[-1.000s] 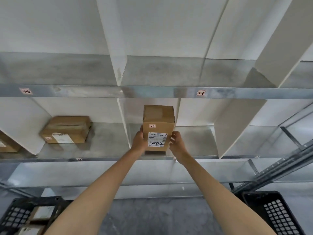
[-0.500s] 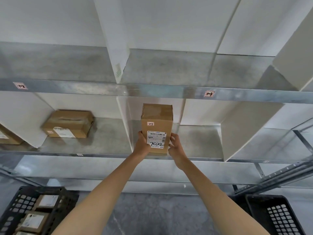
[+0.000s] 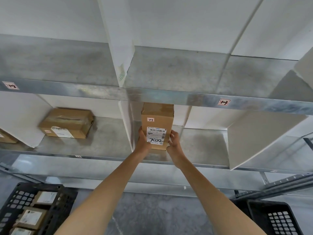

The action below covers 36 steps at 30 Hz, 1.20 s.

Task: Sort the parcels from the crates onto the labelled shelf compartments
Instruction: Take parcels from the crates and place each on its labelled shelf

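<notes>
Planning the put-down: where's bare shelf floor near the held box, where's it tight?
Bare: shelf floor from the box right to the right divider; also the strip in front of the lying box one bay left. Tight: left hand fills the gap between box and left divider. The left crate is packed.

The parcel (image 3: 157, 123) has moved further back onto the shelf (image 3: 203, 145), the left hand (image 3: 143, 141) and right hand (image 3: 174, 144) following it.

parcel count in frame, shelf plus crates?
6. Upright parcel held between left hand and right hand; lying parcel in the compartment to its left; cut-off parcel at the left frame edge; three crate parcels in the left crate. Others may be hidden.
</notes>
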{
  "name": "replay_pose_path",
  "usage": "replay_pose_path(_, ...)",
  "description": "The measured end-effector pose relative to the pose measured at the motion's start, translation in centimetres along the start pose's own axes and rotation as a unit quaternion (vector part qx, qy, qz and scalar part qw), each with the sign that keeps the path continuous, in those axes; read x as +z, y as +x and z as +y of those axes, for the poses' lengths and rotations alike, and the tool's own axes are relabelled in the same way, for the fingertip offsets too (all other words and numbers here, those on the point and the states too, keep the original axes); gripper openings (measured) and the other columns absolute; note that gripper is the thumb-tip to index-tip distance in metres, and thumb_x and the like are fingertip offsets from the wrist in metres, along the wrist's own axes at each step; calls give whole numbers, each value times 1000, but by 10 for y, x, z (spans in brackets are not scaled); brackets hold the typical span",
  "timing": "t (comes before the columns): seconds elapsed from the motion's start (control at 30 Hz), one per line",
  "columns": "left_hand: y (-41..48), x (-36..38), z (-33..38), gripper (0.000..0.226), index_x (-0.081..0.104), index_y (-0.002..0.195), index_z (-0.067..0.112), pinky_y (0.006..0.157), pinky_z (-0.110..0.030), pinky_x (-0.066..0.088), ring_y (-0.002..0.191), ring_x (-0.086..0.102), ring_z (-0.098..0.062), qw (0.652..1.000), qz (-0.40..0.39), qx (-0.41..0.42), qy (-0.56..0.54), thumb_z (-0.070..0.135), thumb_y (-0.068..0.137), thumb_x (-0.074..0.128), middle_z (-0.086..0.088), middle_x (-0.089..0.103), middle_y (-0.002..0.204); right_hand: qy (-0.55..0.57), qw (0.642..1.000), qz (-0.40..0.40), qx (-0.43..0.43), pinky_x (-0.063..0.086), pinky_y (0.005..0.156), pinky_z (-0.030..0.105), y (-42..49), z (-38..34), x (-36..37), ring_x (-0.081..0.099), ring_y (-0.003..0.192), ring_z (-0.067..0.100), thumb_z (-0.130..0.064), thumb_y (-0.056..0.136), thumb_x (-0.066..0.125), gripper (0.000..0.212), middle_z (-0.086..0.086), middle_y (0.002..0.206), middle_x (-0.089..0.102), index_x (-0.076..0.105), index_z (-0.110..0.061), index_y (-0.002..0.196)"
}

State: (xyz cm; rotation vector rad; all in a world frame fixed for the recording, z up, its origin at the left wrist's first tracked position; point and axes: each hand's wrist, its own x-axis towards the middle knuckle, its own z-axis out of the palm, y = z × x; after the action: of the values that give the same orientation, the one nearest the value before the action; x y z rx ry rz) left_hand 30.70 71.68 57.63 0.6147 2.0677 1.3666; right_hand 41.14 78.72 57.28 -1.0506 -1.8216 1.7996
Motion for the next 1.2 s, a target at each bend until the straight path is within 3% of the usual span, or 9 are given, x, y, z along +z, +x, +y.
replay_pose_path(0.13,10,0,0,50,19,141,18,59,1,46,97,52,-10,1000,4,-9,14,19,99,45,3,51,122,-4,1000,10,-8,51,95,35,10,0,4,52,95,2,12,86,51,54,-15,106,48,30,-13,128)
replay_pose_path(0.33,12,3,2,56,18,142,20,60,-11,47,108,53,-15,999,16,-40,5,18,96,50,4,51,124,-8,1000,14,-7,43,105,41,11,0,3,44,118,12,12,81,55,67,2,132,41,27,-8,138)
replay_pose_path(0.47,13,8,0,64,17,145,12,86,-29,46,117,52,-26,996,30,-81,-5,13,92,53,-9,51,133,-26,1000,0,0,41,105,33,7,-5,0,40,126,18,11,81,59,74,-4,130,36,22,-10,142)
replay_pose_path(0.53,11,9,1,62,17,144,4,99,-36,41,124,47,-29,992,19,-123,4,6,91,49,-12,48,137,-21,1000,-8,20,37,109,39,5,-8,0,37,130,22,10,82,60,84,1,140,33,12,-14,147)
replay_pose_path(0.7,7,10,2,48,41,132,7,93,-31,41,120,50,-30,989,11,-147,27,-3,85,43,-11,54,132,-19,995,17,94,27,115,46,-3,-9,-6,12,145,30,8,89,48,86,11,159,6,-6,-18,151)
replay_pose_path(0.9,-17,8,21,47,35,139,2,95,-35,41,122,48,-33,980,29,-189,55,27,99,37,-17,45,139,-61,989,74,113,27,115,43,-12,-16,-9,20,144,29,11,91,32,71,10,157,17,7,-19,150)
replay_pose_path(1.07,-32,5,37,55,34,139,2,96,-35,40,124,48,-32,980,40,-184,71,41,101,28,-17,46,139,-61,990,99,82,36,110,39,-24,-35,-12,35,136,31,0,97,34,56,13,150,31,19,-17,148)
replay_pose_path(1.13,-39,4,43,54,37,138,3,94,-35,41,122,50,-31,980,40,-178,74,41,101,27,-16,48,138,-68,990,107,70,41,102,35,-29,-37,-15,44,128,29,-3,97,33,51,14,146,38,25,-15,145)
replay_pose_path(1.2,-47,4,49,53,36,139,4,96,-35,40,124,49,-31,982,44,-166,83,39,102,25,-15,47,139,-78,988,118,59,46,82,26,-35,-36,-16,50,107,24,-5,97,34,44,16,134,48,34,-13,140)
